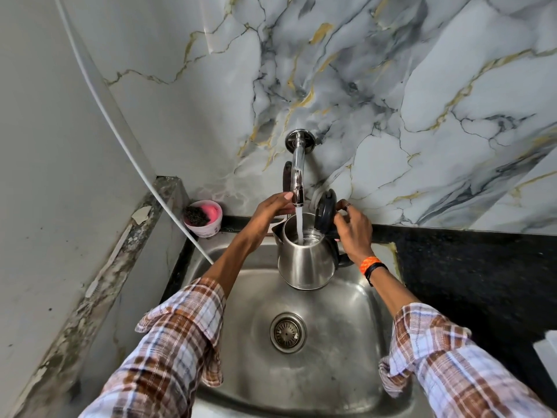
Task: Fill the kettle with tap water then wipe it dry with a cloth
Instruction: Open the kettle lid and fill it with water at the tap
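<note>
A steel kettle (306, 260) with a black handle hangs over the sink (340, 351), its black lid (325, 212) flipped up. Water runs from the chrome tap (297, 179) straight into the kettle's mouth. My right hand (354, 230) grips the kettle's handle on the right side, just behind the lid. My left hand (272, 211) reaches up to the tap, thumb and fingers against its spout near the black lever (287, 176). No cloth is in view.
A pink tub (203, 218) with a dark scrubber sits at the sink's back left corner. A white hose (126, 140) curves down the left wall to the sink. Black counter (470, 273) lies to the right, with a white object (547, 354) at its edge. The drain (287, 332) is open.
</note>
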A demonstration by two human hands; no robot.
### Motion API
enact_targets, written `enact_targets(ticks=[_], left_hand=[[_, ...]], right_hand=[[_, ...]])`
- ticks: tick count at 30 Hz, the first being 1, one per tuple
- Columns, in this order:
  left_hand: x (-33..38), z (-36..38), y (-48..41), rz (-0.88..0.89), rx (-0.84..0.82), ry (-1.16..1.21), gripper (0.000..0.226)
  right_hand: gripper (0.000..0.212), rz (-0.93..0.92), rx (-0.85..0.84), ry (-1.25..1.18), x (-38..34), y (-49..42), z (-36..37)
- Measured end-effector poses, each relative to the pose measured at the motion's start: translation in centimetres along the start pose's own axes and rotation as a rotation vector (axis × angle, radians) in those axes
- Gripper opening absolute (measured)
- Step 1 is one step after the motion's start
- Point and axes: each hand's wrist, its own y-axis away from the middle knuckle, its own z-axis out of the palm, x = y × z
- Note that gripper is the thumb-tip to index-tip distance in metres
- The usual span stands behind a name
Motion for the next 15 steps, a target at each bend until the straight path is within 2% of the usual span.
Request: enact_targets(ticks=[7,12,15], left_hand=[[0.33,-0.09,0.74,-0.011,-0.005,-0.013,0.048],[-0.32,-0.24,0.34,-0.068,-0.001,0.035,0.051],[-0.51,-0.03,0.45,-0.117,0.010,0.049,0.067]], right_hand=[[0.037,-0.001,-0.001,-0.013,0.08,0.39,-0.12],[0.037,0.017,0.021,-0.037,0.06,0.58,-0.23],[0.040,0.017,0.028,-0.037,0.08,0.57,-0.28]])
